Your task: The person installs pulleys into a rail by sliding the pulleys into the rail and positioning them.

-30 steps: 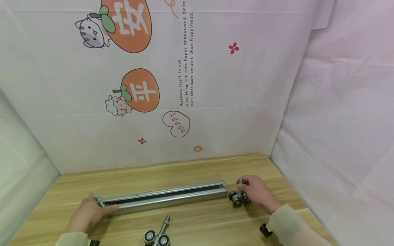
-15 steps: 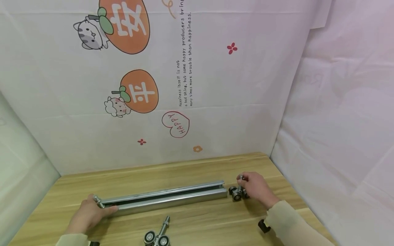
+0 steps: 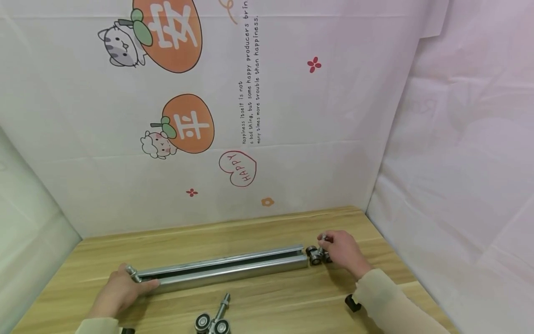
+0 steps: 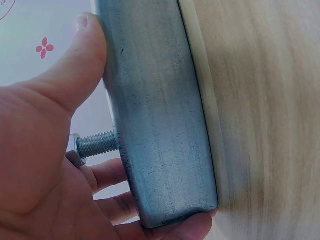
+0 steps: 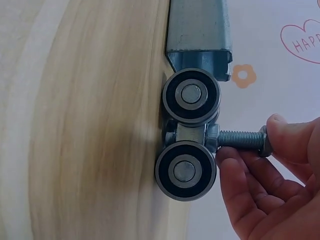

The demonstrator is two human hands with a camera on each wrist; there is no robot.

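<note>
A slotted metal rail (image 3: 233, 274) lies slanted on the table, slot upward. My left hand (image 3: 121, 290) grips its left end; in the left wrist view the thumb lies along the upper edge of the rail (image 4: 155, 110) and fingers curl round its end. A threaded bolt (image 4: 97, 144) sticks up from the slot there, beside the palm. My right hand (image 3: 344, 253) pinches the bolt of a roller trolley (image 3: 315, 257) at the rail's other end. In the right wrist view the trolley's wheels (image 5: 191, 95) line up with the open rail end, the nearer one close against it.
Another roller trolley (image 3: 213, 321), its bolt tilted up, lies in front of the rail on the wooden table (image 3: 275, 308). A printed white cloth (image 3: 292, 139) hangs behind the table. White sheets (image 3: 459, 185) close off both sides.
The trolley in my right hand has moved left and slightly away from me, up to the rail's right end. My left hand and the rail stay in place.
</note>
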